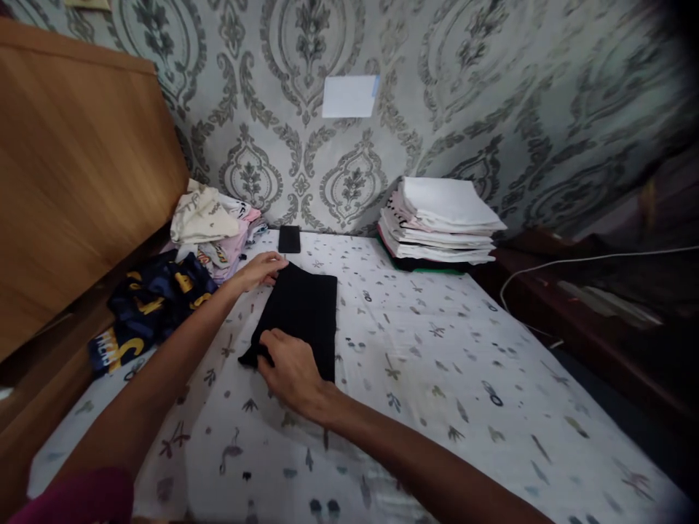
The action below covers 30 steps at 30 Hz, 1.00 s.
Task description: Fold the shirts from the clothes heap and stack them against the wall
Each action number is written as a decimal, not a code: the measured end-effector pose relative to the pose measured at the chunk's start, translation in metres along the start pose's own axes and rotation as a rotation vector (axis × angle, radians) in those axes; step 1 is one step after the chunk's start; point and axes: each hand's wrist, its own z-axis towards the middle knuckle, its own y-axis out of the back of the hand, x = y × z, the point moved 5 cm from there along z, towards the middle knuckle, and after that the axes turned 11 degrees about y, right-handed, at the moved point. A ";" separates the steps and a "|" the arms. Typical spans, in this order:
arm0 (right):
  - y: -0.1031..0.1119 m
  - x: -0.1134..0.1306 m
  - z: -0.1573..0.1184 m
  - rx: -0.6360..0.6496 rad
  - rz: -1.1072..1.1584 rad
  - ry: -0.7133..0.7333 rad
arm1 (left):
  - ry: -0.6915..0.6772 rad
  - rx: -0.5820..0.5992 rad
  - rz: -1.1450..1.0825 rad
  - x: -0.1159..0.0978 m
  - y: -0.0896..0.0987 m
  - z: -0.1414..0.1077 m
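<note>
A folded black garment point(306, 306) lies flat on the patterned white sheet in front of me. My left hand point(262, 271) pinches its far left corner, thumb and fingers closed on the fabric. Lower down, my right hand point(292, 371) grips the near left part of the same garment with curled fingers. A small dark point of fabric sticks out to the left of the right hand. Which kind of garment it is, I cannot tell from the folds.
At the back right stands a stack of folded clothes point(442, 225), white on top. A loose heap of light clothes point(210, 225) and a navy and yellow garment point(156, 302) lie left, beside a wooden cabinet point(81, 167). A black phone-like object point(289, 239) rests near the wall.
</note>
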 end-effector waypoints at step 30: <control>-0.039 -0.001 -0.010 -0.034 -0.192 0.451 | -0.332 0.111 1.230 0.011 -0.106 -0.024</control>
